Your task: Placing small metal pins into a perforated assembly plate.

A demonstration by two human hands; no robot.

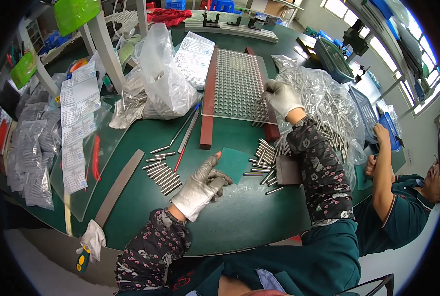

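My right hand (283,97), in a pale glove, is closed at the right edge of a clear perforated plate (234,84). Whatever its fingers pinch is hidden. The plate, with rows of round holes, rests on two reddish-brown bars (206,132); a few metal pins show at its lower right corner. Over the green table my left hand (202,186), gloved with bare fingertips, hangs with fingers apart and nothing in it. A row of metal pins (163,176) lies left of it. More loose pins (264,155) lie to its right, beside a brown block (289,170).
A large heap of metal pins (328,103) in clear plastic lies right of the plate. At the back left stand a plastic bag (163,74) and paper sheets (194,59). A grey-brown strip (121,185) lies at left. A co-worker's arm (383,163) is at the right.
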